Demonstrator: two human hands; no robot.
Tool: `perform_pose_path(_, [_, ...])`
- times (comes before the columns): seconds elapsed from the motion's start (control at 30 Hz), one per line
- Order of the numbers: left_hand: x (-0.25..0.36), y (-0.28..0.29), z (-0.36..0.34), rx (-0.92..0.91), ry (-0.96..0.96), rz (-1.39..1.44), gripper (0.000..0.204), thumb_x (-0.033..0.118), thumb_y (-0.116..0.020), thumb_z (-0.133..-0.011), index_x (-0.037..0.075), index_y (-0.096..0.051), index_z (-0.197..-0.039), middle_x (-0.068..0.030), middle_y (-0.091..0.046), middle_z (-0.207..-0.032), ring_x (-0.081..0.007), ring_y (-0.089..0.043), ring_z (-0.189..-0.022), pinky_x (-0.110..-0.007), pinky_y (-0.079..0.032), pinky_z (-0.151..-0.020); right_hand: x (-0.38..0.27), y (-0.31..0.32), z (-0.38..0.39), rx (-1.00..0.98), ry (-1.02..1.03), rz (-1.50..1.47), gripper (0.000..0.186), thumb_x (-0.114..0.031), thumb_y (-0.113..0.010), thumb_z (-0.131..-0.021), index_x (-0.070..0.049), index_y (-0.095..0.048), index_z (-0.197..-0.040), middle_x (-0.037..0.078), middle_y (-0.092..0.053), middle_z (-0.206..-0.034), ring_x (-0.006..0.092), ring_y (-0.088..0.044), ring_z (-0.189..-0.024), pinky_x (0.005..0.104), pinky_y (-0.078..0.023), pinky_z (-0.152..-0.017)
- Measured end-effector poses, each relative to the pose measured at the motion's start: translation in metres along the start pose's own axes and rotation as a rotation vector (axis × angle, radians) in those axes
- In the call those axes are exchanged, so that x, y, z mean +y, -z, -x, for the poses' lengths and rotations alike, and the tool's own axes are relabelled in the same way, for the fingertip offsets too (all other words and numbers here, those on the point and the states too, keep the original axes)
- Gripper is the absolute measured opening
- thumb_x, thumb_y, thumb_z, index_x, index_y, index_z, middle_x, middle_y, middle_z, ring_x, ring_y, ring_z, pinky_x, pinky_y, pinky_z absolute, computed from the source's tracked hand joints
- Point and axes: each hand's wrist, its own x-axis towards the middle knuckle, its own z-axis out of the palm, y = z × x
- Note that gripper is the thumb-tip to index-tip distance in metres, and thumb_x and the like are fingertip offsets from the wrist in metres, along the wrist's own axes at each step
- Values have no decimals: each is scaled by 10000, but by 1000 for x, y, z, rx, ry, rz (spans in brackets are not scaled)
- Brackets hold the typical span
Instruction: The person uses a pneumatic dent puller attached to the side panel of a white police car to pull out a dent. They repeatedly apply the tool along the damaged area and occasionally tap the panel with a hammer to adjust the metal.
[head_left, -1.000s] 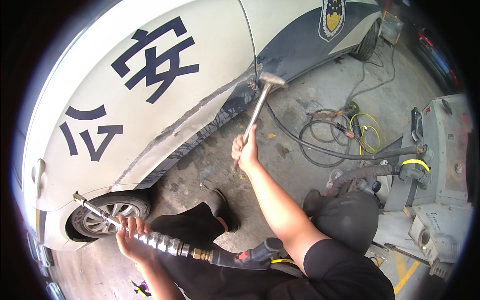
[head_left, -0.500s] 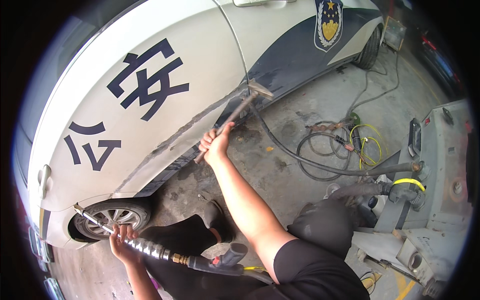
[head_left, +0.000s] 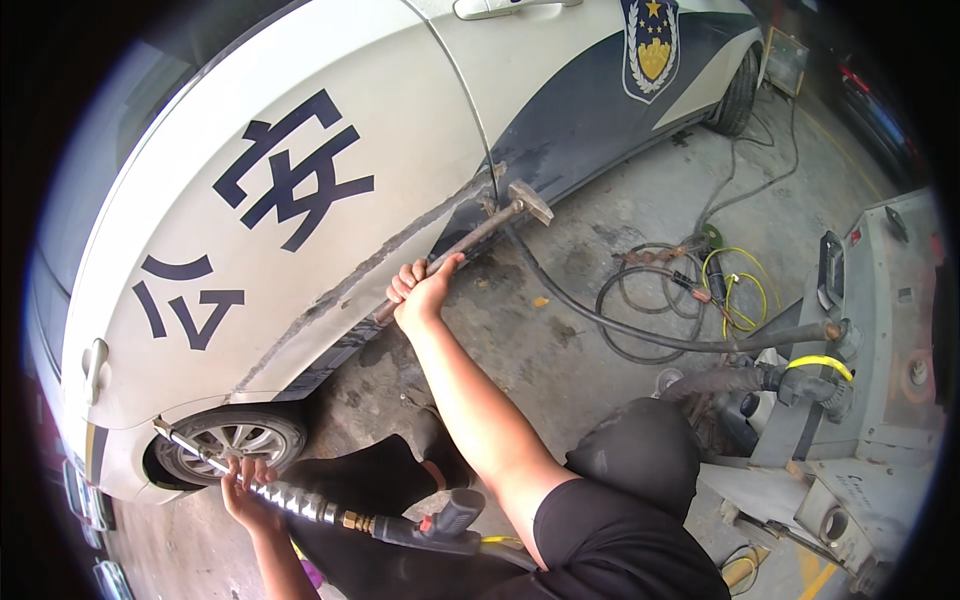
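Note:
My right hand (head_left: 422,290) is wrapped round the handle of a hammer (head_left: 486,232). The hammer's head is beside the lower edge of a white and dark-blue car's door, near the door seam; whether it touches cannot be told. A long scraped, bare grey strip (head_left: 365,262) runs along the door panel (head_left: 400,120). In my left hand (head_left: 252,492) is the shaft of a slide-hammer dent puller (head_left: 298,502) with a silver ribbed weight and a grey pistol grip. Its thin tip extends past my fingers to the bodywork by the wheel arch, in front of the wheel (head_left: 232,440).
At the right stands a grey metal machine (head_left: 880,290) with a thick black cable (head_left: 600,318) running toward the car's lower edge. Coiled cables and a yellow hose (head_left: 735,300) lie on the concrete floor. My bent knee (head_left: 640,455) is beside the machine.
My right hand has shifted slightly left and down, and the hammer's head has come down off the door's lower edge. The dent puller has barely moved.

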Motion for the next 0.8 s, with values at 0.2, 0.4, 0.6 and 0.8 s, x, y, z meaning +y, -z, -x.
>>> perform_pose_path(0.2, [-1,5,-4,-10,4,41,151,270,-547,-1001,134,-495,-1041,37,-345,-751,-133,-385,-753,-304,-359,-691,1,-1,0,11,-50,42,831,-982,-245,-917,-189,-284,-672,-30,-305,-586,141,-235,-473,326,-202,-503])
perform_pose_path(0.4, [-2,3,-7,-10,15,4,146,267,-557,-992,142,-486,-1017,40,-350,-751,-131,-384,-747,-309,-355,-695,3,4,-4,15,-50,148,830,-1008,-290,-884,-203,-230,-690,-42,-288,-612,124,-243,-477,316,-186,-481])
perform_pose_path(0.6, [-1,0,-6,-50,27,9,160,266,-572,-1012,131,-486,-1013,38,-363,-753,-130,-397,-746,-299,-387,-710,0,4,-5,-69,-19,193,828,-1006,-304,-885,-205,-223,-693,-45,-278,-605,120,-251,-477,309,-190,-476])
perform_pose_path(0.8, [-1,-6,-5,-36,36,13,154,273,-573,-1003,143,-490,-1011,42,-361,-751,-135,-394,-749,-314,-383,-707,3,3,2,-17,-45,137,828,-1009,-295,-882,-206,-220,-696,-50,-274,-605,120,-244,-480,314,-183,-486])
